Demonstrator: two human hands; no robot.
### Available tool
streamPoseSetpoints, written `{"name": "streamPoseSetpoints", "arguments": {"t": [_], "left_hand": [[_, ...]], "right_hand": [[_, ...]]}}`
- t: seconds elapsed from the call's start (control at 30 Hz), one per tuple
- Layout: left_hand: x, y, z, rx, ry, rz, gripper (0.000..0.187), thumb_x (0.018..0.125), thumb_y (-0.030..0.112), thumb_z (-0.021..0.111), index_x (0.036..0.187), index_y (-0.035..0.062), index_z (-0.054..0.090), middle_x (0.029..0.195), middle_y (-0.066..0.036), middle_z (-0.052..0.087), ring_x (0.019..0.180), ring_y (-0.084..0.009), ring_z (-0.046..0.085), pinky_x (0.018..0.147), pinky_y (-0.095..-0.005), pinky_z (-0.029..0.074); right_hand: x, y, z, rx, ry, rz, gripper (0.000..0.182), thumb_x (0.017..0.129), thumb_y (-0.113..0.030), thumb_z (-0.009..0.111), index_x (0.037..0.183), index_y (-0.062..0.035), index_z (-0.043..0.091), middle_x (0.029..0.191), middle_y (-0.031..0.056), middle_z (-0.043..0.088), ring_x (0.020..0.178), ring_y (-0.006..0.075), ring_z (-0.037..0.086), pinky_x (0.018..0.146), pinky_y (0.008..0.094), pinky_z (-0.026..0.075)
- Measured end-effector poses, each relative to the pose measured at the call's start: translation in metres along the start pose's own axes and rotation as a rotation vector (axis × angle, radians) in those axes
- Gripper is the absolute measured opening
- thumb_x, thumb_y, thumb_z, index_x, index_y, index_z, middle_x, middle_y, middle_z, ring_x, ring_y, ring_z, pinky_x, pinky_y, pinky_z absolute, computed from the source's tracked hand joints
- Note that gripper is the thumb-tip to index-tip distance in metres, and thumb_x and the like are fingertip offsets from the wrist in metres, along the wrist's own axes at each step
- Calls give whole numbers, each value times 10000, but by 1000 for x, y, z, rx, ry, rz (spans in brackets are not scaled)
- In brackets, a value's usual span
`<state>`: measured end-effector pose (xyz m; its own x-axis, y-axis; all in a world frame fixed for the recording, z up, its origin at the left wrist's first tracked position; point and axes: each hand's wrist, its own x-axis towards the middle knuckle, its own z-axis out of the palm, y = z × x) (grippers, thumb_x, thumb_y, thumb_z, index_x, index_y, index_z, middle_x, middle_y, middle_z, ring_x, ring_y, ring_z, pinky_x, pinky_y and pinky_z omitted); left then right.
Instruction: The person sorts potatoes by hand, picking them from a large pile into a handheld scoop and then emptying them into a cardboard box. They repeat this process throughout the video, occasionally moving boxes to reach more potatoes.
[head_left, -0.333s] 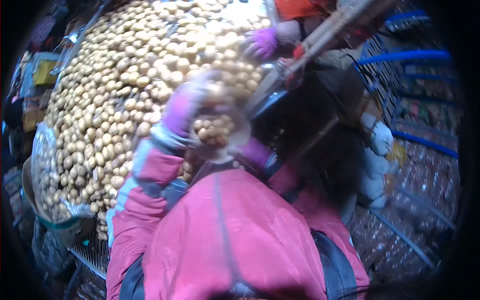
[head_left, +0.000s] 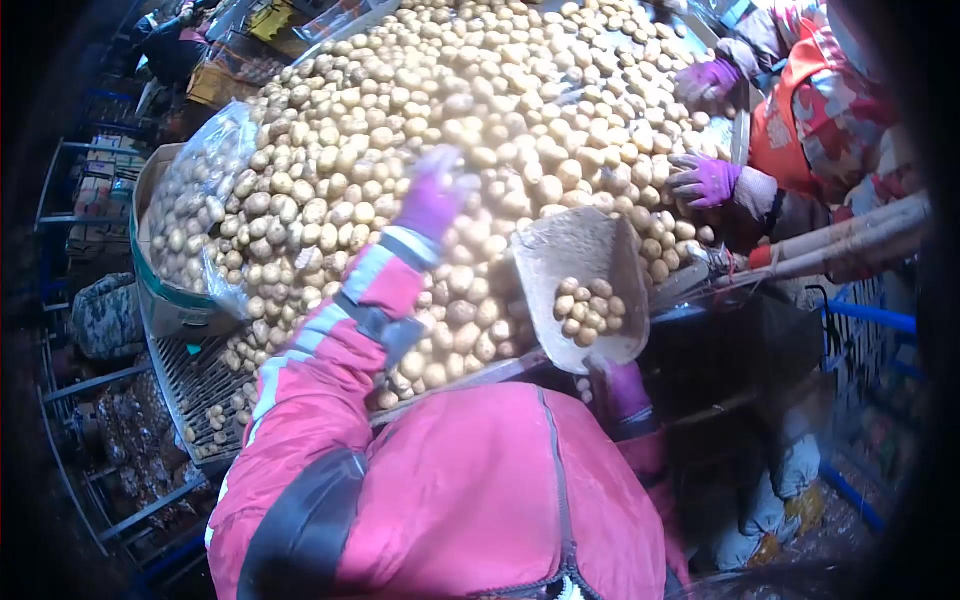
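My left hand, in a purple glove, reaches over a broad heap of small potatoes. Its fingers look spread, slightly smeared by motion, with nothing visible in them. Low at the heap's near edge, my right hand, also gloved in purple, grips the handle end of a worn pale scoop. Several potatoes lie in the scoop near its handle end. Part of the right hand's fingers is hidden beneath the scoop.
Across the right side, a co-worker's two purple-gloved hands rest by the heap. A cardboard box with a plastic liner and potatoes stands at left, beside a slatted grate. A pole crosses at right. White sacks stand below.
My left hand has moved from over the scoop out onto the potato heap. The view has shifted, showing more of the co-worker and the box. My right hand still grips the scoop.
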<state>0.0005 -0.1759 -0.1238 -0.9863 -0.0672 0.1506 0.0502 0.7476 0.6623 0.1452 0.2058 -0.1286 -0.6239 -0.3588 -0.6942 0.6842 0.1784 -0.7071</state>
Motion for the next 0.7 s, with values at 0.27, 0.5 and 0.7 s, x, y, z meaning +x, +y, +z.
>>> {"name": "streamPoseSetpoints", "arguments": {"t": [0.27,0.5,0.7], "left_hand": [[-42,-25,53,443,-173,33,377,799,289,643,1125,102,614,1214,-121,594,1100,-333,544,932,-460,440],[17,-74,16,169,-18,60,279,908,191,561,1131,44,643,1128,-182,642,1042,-340,611,924,-422,491],[38,-87,25,-67,-234,-361,275,888,270,607,1083,85,662,1046,-172,671,973,-338,636,869,-437,502]], "right_hand": [[27,2,-3,159,63,-9,264,942,-242,579,1092,-25,560,826,62,603,582,146,573,460,268,461],[31,-43,2,44,62,-17,245,924,-239,596,1050,-31,573,825,57,601,595,161,579,460,277,451],[50,-37,4,186,62,17,278,892,-259,637,1038,-28,589,817,66,609,592,178,584,466,293,460]]}}
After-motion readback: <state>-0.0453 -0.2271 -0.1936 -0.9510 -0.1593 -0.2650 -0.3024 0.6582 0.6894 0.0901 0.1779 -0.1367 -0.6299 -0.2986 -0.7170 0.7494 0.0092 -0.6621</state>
